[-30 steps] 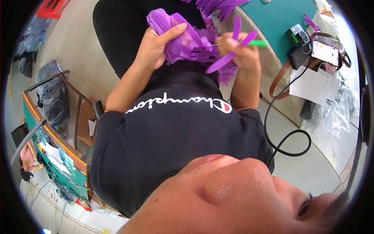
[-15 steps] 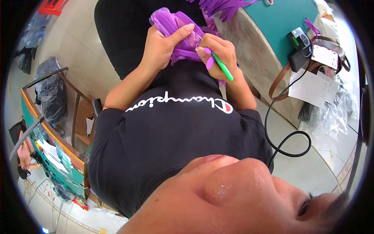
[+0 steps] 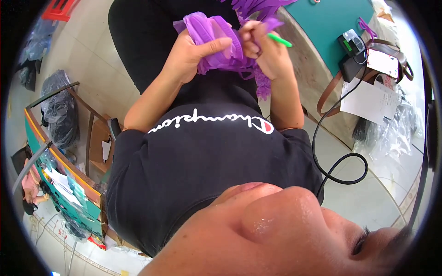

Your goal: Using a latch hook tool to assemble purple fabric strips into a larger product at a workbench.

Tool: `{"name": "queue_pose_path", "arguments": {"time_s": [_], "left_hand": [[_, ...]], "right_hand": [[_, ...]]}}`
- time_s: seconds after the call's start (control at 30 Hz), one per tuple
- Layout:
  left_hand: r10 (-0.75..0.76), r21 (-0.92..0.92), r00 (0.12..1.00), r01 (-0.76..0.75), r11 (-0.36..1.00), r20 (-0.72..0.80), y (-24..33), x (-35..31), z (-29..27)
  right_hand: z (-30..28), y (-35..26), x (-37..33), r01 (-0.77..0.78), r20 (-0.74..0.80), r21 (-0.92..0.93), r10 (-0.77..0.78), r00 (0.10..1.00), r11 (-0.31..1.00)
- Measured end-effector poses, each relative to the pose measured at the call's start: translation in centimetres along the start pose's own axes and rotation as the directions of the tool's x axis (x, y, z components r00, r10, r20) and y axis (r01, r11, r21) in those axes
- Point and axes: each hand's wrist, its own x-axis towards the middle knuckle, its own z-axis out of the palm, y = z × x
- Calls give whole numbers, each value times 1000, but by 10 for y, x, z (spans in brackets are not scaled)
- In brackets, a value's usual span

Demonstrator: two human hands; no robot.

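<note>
My left hand [image 3: 191, 54] is closed on a bunched purple bra-like garment [image 3: 203, 31], thumb lying across it. Sheer fabric and thick curved bands show in the bundle, and a lace edge [image 3: 262, 85] hangs down on its right. Beside the bundle, my right hand [image 3: 272, 57] is raised with its fingers curled around a slim green-handled tool [image 3: 280, 40]. The handle sticks out to the right; the tool's tip is hidden. A narrow purple piece [image 3: 273, 23] shows at the top of this hand, blurred. Whether the right fingers also touch the garment is unclear.
More purple garments [image 3: 258, 8] lie at the edge of the green-topped table [image 3: 317, 32] ahead right. A small black device [image 3: 352, 45] with a cable, a bag and paper [image 3: 368, 101] lie along its right side. Another green table [image 3: 87, 207] stands at left, near plastic-wrapped bundles [image 3: 60, 110].
My right hand has moved up and right, away from the garment's middle, turning the green-handled tool with it. The left hand still grips the garment, which has shifted slightly and shows more curved bands.
</note>
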Motion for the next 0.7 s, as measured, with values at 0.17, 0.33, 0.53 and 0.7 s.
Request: {"name": "queue_pose_path", "arguments": {"time_s": [0.17,0.33,0.53,0.7], "left_hand": [[345,595,938,-303,745,45,-11,-3,-10],[465,772,879,-364,520,101,-21,22,-29],[-185,-217,980,166,962,-69,-27,36,-66],[-253,-401,959,185,897,-124,-21,37,-71]], "right_hand": [[3,-3,-6,151,74,-620,-133,988,770],[-33,-37,-33,59,77,-71,-54,996,996],[-71,-87,-59,473,132,385,-554,822,793],[-101,-101,-69,533,-60,736,-744,666,417]]}}
